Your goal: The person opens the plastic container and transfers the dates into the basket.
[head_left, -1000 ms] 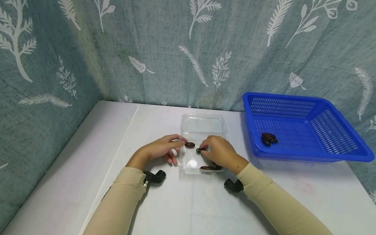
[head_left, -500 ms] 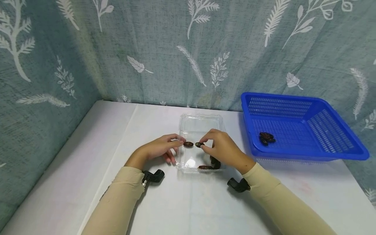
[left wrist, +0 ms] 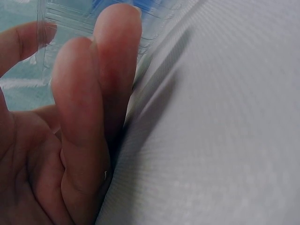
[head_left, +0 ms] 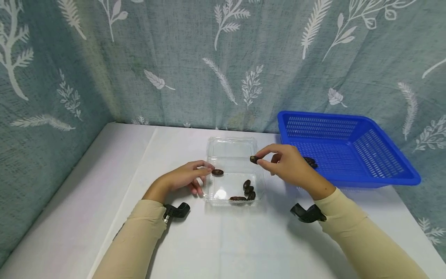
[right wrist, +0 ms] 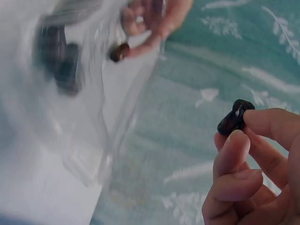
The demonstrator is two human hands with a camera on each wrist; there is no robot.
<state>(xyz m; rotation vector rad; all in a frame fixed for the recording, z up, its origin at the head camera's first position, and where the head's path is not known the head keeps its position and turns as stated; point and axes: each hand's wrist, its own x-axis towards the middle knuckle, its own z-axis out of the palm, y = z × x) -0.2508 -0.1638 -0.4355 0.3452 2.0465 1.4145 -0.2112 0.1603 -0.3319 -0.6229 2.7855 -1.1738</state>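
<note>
My right hand (head_left: 289, 162) pinches a dark date (right wrist: 236, 116) between thumb and fingertips. It holds the date above the right edge of a clear plastic clamshell container (head_left: 230, 188), whose lid (head_left: 231, 148) lies folded back. At the container's left wall is my left hand (head_left: 186, 176), thumb reaching over the rim and other fingers outside. A single date (head_left: 217, 173) lies inside, right by the left thumb. Several more dates (head_left: 249, 190) sit in the container's front right corner. In the left wrist view, two fingers (left wrist: 79, 93) lie along the white tabletop.
A blue plastic basket (head_left: 362, 180) stands at the back right, with a small heap of dates (head_left: 310, 161) partly hidden behind my right hand. A patterned green curtain (head_left: 181, 58) hangs behind the white table (head_left: 244, 244).
My right hand has lifted the date from inside the container and carried it up and to the right, uncovering the dates in the corner. The left hand stays at the container's wall.
</note>
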